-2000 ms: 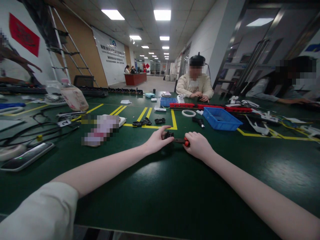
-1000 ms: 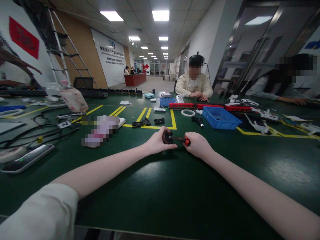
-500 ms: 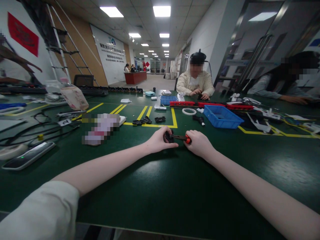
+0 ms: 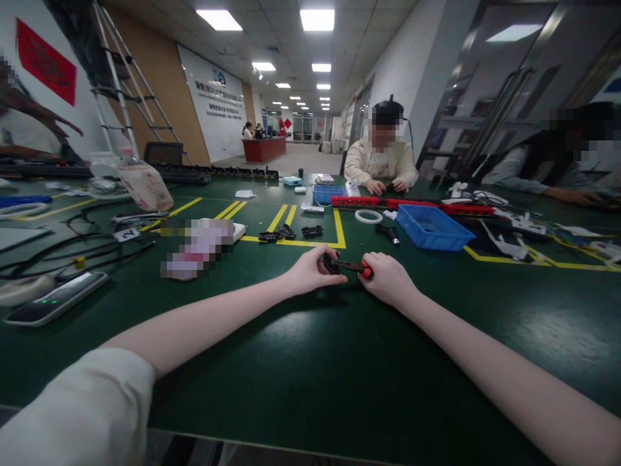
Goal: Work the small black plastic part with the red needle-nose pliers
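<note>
Pliers point(image 4: 350, 266) at a black part point(image 4: 330, 263), work seemingly unfinished.
Left hand point(image 4: 314, 270) pinches the part over the desk point(image 4: 301, 369); right hand point(image 4: 388, 277) wraps the pliers' red handles point(image 4: 367, 270). Other black pieces point(image 4: 312, 231) lie beyond; whether done or waiting, I cannot tell.

Red-gripped, dark metal pliers point(image 4: 352, 266); small black part point(image 4: 331, 263). Straight yellow tape point(image 4: 339, 226) stripes the smooth dark-green tabletop point(image 4: 301, 369). Rectangular blue plastic bin point(image 4: 436, 240).

Tabletop point(image 4: 310, 369) smooth, glossy; pliers point(image 4: 349, 266) metal; blue bin point(image 4: 429, 239) plastic; sleeve point(image 4: 97, 401) matt cloth.
</note>
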Demonstrator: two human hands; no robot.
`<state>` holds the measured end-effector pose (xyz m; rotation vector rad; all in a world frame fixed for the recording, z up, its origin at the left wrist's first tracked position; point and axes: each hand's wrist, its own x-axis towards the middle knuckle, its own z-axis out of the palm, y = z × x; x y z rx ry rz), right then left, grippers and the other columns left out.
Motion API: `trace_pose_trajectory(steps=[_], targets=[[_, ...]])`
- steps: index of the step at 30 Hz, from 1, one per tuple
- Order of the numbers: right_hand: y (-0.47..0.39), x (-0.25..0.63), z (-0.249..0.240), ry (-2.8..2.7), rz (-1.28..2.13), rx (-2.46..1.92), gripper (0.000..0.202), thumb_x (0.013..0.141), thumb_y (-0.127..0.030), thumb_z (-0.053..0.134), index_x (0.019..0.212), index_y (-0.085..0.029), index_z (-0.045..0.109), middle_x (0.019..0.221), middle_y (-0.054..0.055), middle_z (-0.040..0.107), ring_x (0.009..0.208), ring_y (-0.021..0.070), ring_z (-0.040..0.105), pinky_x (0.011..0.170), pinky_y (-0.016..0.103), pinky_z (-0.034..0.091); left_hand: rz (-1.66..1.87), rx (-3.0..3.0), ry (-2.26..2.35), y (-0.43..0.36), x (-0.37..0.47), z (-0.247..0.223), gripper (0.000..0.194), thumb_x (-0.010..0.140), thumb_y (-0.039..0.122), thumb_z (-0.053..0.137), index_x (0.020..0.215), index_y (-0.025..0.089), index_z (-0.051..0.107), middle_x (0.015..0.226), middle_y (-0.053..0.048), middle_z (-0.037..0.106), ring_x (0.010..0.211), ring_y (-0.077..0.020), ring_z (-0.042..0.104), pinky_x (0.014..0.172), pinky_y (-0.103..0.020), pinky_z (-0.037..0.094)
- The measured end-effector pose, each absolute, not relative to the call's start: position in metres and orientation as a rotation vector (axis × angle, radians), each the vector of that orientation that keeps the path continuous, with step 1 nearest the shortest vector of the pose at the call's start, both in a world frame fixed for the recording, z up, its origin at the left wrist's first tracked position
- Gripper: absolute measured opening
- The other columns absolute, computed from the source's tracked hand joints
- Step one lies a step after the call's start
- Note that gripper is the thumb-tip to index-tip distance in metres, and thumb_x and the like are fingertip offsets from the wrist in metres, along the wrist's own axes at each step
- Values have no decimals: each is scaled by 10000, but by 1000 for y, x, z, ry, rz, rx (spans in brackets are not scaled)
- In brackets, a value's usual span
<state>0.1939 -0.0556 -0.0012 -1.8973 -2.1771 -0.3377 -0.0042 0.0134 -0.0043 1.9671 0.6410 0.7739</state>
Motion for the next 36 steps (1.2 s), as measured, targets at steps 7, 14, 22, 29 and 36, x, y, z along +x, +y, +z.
trace_pose_trajectory(steps=[7, 14, 22, 29, 36], targets=[[-55, 195, -2, -2182, -325, -1896, 41, 781, -235, 526, 779, -197, 510, 825, 81, 613, 762, 203, 529, 688, 298, 374, 762, 1950, 627, 14, -4, -4, 443, 619, 302, 805, 922, 165, 513, 973, -17, 612, 561, -37, 474, 526, -200, 426], [-55, 194, -2, -2175, -309, -1932, 52, 787, -250, 526, 772, -203, 510, 801, 67, 615, 754, 197, 541, 684, 290, 373, 700, 1936, 548, 18, -5, -4, 421, 625, 246, 788, 947, 157, 532, 1250, -87, 535, 525, 2, 471, 483, -181, 395], [-57, 193, 1, -2167, -278, -1964, 58, 788, -252, 533, 762, -203, 516, 799, 57, 622, 748, 186, 546, 669, 281, 374, 643, 1943, 447, 17, -9, -2, 387, 690, 200, 717, 1033, 160, 542, 1354, -118, 471, 543, 5, 483, 493, -172, 389], [-57, 194, 3, -2140, -242, -1990, 67, 787, -253, 546, 748, -212, 509, 789, 47, 619, 729, 174, 548, 638, 267, 371, 658, 1877, 435, 13, -9, 2, 368, 702, 214, 718, 1025, 169, 548, 1366, -110, 471, 492, 34, 472, 451, -149, 371], [-58, 193, 4, -2128, -221, -1996, 88, 791, -251, 549, 734, -212, 494, 778, 40, 614, 707, 166, 549, 621, 264, 370, 681, 1877, 452, 15, -8, 1, 365, 687, 196, 736, 1019, 159, 587, 1420, -126, 423, 503, 39, 513, 473, -140, 417]])
